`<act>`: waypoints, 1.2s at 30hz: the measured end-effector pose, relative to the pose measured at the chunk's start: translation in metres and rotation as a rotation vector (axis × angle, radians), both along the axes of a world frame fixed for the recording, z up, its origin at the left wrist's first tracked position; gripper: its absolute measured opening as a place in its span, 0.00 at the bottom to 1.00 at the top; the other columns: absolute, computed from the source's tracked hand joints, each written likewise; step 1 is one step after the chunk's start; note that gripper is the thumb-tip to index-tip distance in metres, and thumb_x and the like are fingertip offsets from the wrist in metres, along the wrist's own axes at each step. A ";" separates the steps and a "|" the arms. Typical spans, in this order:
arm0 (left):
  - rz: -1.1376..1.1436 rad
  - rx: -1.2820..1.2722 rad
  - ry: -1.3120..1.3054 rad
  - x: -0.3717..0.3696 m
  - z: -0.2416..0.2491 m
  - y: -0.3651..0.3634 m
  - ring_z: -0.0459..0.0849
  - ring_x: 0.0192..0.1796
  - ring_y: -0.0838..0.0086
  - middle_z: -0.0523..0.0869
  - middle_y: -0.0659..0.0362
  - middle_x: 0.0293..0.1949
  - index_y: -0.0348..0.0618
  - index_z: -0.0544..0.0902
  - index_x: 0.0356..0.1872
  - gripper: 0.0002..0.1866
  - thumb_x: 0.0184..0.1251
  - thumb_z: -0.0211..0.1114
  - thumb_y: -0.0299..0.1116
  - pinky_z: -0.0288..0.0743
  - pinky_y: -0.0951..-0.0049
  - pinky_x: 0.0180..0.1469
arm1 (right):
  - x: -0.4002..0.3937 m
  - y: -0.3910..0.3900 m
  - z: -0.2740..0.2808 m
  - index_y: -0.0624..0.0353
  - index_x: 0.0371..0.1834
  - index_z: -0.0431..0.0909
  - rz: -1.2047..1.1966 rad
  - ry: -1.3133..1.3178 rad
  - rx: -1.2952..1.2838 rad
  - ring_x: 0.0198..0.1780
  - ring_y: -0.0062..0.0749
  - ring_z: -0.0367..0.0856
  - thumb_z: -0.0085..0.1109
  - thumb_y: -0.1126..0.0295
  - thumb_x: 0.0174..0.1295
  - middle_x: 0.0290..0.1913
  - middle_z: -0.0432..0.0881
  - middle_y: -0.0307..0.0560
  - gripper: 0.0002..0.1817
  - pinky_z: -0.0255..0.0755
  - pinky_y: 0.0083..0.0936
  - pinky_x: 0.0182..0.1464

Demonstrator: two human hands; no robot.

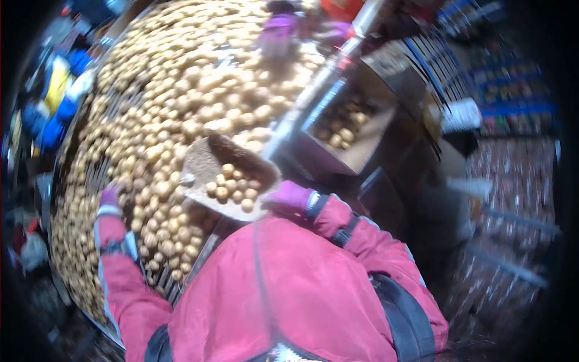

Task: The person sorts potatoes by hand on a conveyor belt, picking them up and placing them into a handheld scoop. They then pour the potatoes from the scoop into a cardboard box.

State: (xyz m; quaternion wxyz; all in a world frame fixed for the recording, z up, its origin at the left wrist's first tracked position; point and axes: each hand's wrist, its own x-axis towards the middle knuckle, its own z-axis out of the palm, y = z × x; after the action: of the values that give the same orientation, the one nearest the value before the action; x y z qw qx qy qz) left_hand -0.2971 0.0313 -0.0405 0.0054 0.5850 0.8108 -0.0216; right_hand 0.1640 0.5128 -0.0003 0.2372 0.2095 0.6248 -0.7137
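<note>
My right hand (pixel 291 198), in a purple glove, is closed on the near right edge of a wide scoop (pixel 208 158). Several round, yellow-brown potatoes (pixel 236 184) lie inside this scoop, whose inner wall is coated with dirt. Off to the left, my left hand (pixel 113 196), also gloved, is among the loose potatoes (pixel 163 187) heaped on the slatted sorting table (pixel 172 291). Motion smears its fingers and I cannot tell if they hold a potato.
A cardboard box (pixel 374 136) with potatoes in it stands right of the table, beyond a metal rail (pixel 295 117). Across the heap, a person's purple-gloved hand (pixel 278 36) is blurred over the potatoes. Stacked mesh sacks (pixel 512 175) fill the right side.
</note>
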 end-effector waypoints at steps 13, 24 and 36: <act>0.215 -0.145 -1.677 0.282 0.159 0.556 0.81 0.41 0.78 0.82 0.59 0.47 0.39 0.76 0.60 0.26 0.64 0.66 0.41 0.77 0.77 0.40 | 0.051 0.048 -0.040 0.59 0.42 0.83 -0.438 0.183 -0.033 0.28 0.25 0.79 0.61 0.60 0.61 0.30 0.83 0.42 0.15 0.74 0.24 0.31; 0.057 -0.198 -1.854 0.383 0.122 0.644 0.83 0.43 0.70 0.81 0.54 0.51 0.40 0.73 0.62 0.28 0.66 0.64 0.45 0.78 0.68 0.46 | 0.061 0.085 -0.044 0.59 0.45 0.80 -0.507 0.249 -0.035 0.25 0.27 0.78 0.56 0.57 0.64 0.28 0.81 0.43 0.17 0.73 0.24 0.27; 1.073 0.774 -1.331 0.146 0.125 0.305 0.85 0.46 0.66 0.84 0.52 0.49 0.41 0.77 0.59 0.22 0.71 0.59 0.45 0.79 0.71 0.47 | 0.022 0.088 -0.047 0.59 0.48 0.78 -0.336 0.156 -0.048 0.22 0.29 0.77 0.51 0.53 0.67 0.26 0.79 0.45 0.20 0.71 0.25 0.23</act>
State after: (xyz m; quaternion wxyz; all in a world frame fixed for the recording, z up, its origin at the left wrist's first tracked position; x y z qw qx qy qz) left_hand -0.1509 0.3368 0.0850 0.2822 -0.0140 0.7532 0.5940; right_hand 0.1860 0.6008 -0.0474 0.0703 0.2491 0.5804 -0.7721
